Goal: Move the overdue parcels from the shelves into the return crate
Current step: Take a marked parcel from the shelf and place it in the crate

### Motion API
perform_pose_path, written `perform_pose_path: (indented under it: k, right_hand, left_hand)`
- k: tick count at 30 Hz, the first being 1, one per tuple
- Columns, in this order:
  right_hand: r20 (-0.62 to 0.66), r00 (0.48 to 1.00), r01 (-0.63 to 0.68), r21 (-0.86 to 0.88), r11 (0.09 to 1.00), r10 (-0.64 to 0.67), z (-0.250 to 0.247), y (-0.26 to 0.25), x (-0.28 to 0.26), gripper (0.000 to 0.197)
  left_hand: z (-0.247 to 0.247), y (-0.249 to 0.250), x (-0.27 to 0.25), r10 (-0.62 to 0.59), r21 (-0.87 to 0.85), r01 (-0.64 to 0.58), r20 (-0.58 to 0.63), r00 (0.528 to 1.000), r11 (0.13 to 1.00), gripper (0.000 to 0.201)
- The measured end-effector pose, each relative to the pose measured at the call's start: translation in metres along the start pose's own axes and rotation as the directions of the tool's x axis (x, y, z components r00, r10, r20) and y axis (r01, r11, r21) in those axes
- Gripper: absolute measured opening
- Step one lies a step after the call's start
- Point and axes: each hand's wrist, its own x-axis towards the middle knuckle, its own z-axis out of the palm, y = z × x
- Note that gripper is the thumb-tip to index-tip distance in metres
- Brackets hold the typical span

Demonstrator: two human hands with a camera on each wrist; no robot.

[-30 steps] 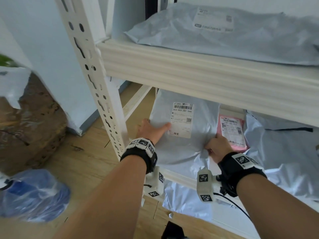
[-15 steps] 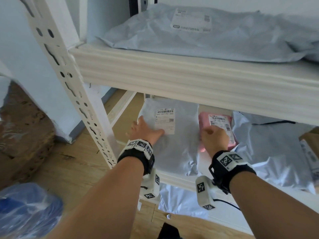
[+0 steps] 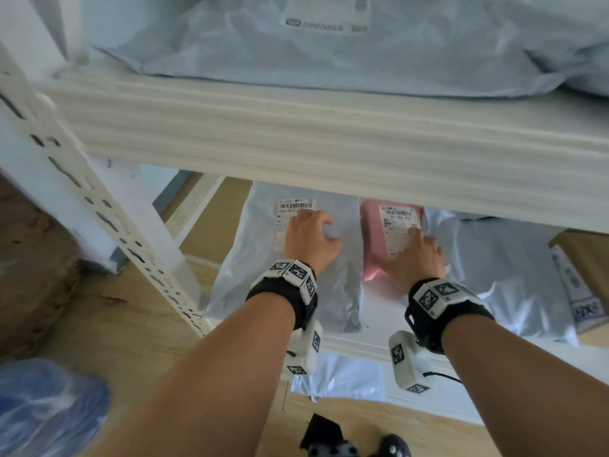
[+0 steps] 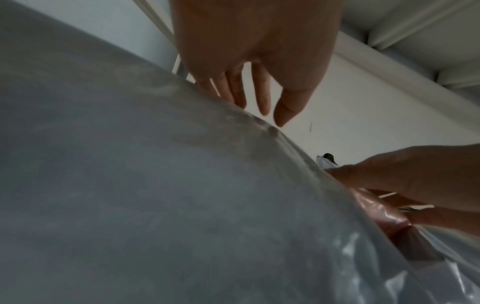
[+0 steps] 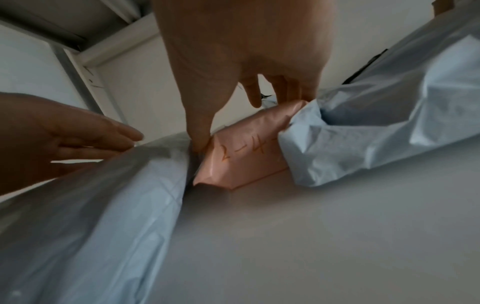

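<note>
Two parcels on the lower shelf point(image 3: 372, 313) are under the hands: a grey parcel point(image 3: 280, 282) at the left and, just beside it on the right, a pink parcel point(image 3: 374, 239). The left hand point(image 3: 311, 240) rests on the grey one with fingers loosely curled, nothing clearly gripped. The right hand point(image 3: 413, 258) straddles the pink one, thumb at its left edge and fingers at its far right, closing around it. This looks like the pick-up step; next each parcel needs a firm grasp and a pull towards the near edge. No return crate is visible.
</note>
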Motion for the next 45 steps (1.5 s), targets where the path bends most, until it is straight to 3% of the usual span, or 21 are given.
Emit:
perform_pose_path:
  k: [4,8,12,14,16,20,23,29,38,45]
  right_hand:
    - [0.022,0.999,-0.027,-0.027,0.999,0.028,0.006,0.002,0.003,0.112]
    - [-0.006,1.000,0.001,-0.022,1.000,-0.002,0.007,0.004,0.001,0.104]
    - [-0.156,0.988,0.021,0.051,0.998,-0.013,0.001,0.014,0.000,0.078]
    - [-0.285,0.958,0.042,0.028,0.999,-0.032,-0.007,0.023,0.001,0.057]
    - [-0.323,0.946,-0.004,-0.018,1.000,-0.002,-0.015,0.036,0.002,0.049]
    - [-0.224,0.965,-0.154,-0.073,0.985,0.134,-0.013,0.067,-0.002,0.077]
    - [-0.113,0.976,-0.195,-0.099,0.976,0.183,-0.005,0.080,-0.008,0.089]
    - [-0.030,0.979,-0.204,-0.100,0.974,0.202,-0.008,0.088,-0.012,0.093]
    - [0.003,0.985,-0.168,-0.251,0.953,0.174,-0.012,0.070,-0.025,0.043]
    - [-0.170,0.985,-0.071,-0.257,0.964,0.027,-0.039,0.071,-0.039,0.017]
  left_hand:
    - [0.003,-0.005,-0.001,0.017,0.008,-0.018,0.057,0.998,1.000,0.034]
    - [0.005,-0.005,-0.001,-0.001,0.008,0.000,0.062,0.998,1.000,0.035]
    - [0.006,-0.004,-0.001,-0.007,0.012,0.006,0.054,0.999,1.000,0.032]
    - [0.007,-0.002,-0.002,-0.009,0.027,0.008,0.037,0.999,1.000,0.030]
    - [0.008,0.003,-0.002,-0.001,0.063,0.001,0.009,1.000,0.998,0.028]
    - [0.019,0.023,-0.003,0.074,0.067,-0.075,0.010,0.997,0.995,0.026]
    - [0.031,0.040,-0.005,0.138,0.022,-0.139,0.056,0.989,0.990,0.023]
    - [0.054,0.057,-0.010,0.176,0.055,-0.194,0.237,0.955,0.979,0.036]
    - [0.065,0.055,-0.015,0.163,0.069,-0.182,0.226,0.961,0.981,0.035]
    - [0.056,0.058,-0.020,0.136,0.078,-0.175,0.360,0.923,0.981,0.049]
